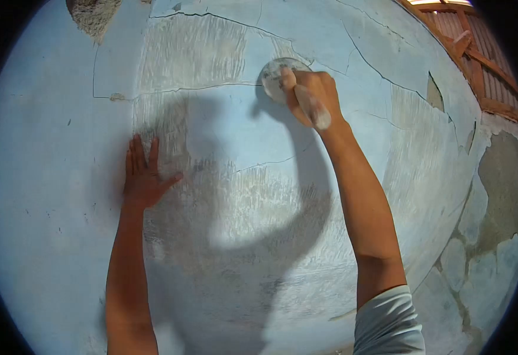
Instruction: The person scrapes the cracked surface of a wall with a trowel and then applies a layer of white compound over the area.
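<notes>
My right hand (313,94) grips the handle of a round-bladed scraper (277,80), whose pale, stained blade lies close to or against the light blue wall (247,127). Spread against the same wall, lower and to the left, is my left hand (146,177), with nothing in it. Scratched, whitish patches (194,50) show above and between the hands. A thin crack runs across the wall and meets the blade's left edge.
A hole in the plaster (93,15) shows at the upper left. Wooden beams and corrugated roofing (478,47) are at the upper right. Below them, broken plaster exposes a grey surface (501,183). My arms' shadows fall on the wall.
</notes>
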`<state>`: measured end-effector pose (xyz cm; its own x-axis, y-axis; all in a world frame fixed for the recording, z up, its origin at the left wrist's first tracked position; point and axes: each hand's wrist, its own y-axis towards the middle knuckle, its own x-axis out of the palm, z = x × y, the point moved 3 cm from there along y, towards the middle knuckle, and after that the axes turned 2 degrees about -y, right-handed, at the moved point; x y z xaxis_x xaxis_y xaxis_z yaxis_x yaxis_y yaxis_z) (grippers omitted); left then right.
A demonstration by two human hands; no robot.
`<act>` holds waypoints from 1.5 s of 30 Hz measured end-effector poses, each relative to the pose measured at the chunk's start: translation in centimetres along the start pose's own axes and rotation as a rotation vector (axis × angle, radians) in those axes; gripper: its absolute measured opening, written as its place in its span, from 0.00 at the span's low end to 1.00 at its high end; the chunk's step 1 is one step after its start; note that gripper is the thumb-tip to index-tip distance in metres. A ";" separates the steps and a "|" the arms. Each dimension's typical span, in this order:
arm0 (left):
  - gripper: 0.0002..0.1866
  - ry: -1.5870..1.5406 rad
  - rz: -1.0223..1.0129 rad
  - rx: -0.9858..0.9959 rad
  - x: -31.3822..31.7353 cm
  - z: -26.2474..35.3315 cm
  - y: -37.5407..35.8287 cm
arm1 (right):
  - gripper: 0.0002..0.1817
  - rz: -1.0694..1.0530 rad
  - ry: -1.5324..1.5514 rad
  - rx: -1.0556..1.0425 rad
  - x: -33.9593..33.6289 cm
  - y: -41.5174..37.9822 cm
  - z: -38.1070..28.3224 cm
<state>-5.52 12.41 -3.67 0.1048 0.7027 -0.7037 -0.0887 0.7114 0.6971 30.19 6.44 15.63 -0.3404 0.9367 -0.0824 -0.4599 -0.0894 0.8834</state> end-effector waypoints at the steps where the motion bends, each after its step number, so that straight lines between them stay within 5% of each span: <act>1: 0.64 -0.003 -0.004 0.006 0.1 0.0 0.0 | 0.25 -0.062 -0.006 0.141 0.4 -1.5 0.2; 4: 0.65 -0.001 -0.013 0.002 -0.2 -0.2 0.0 | 0.28 0.038 0.190 0.197 -0.5 -4.0 -1.0; 8: 0.65 0.032 -0.022 -0.003 0.1 -0.1 0.3 | 0.22 0.032 0.027 0.051 0.9 0.8 0.5; 25: 0.65 0.009 -0.016 0.003 0.3 -0.4 0.3 | 0.27 0.083 0.169 0.193 0.2 -3.3 -1.3; 30: 0.65 0.004 0.008 0.007 0.4 -0.5 0.4 | 0.30 -0.024 0.112 0.192 0.4 1.4 -1.1; 36: 0.66 -0.027 -0.006 0.013 0.2 -0.7 0.1 | 0.28 0.027 0.107 0.145 -0.1 -3.3 -1.8; 40: 0.65 -0.034 -0.012 0.025 -0.1 -0.3 0.0 | 0.29 0.056 0.213 0.126 -0.1 0.9 -1.2; 44: 0.65 -0.024 0.023 0.035 0.0 -0.4 0.0 | 0.28 -0.164 0.097 0.193 -0.3 -1.7 -1.2; 45: 0.65 -0.021 0.016 0.028 0.0 -0.5 0.1 | 0.28 -0.052 0.079 0.134 -0.1 -3.2 -1.0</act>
<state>-5.99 12.49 -3.65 0.1243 0.7136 -0.6895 -0.0624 0.6991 0.7123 30.91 6.27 12.38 -0.3845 0.9089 -0.1612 -0.3669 0.0098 0.9302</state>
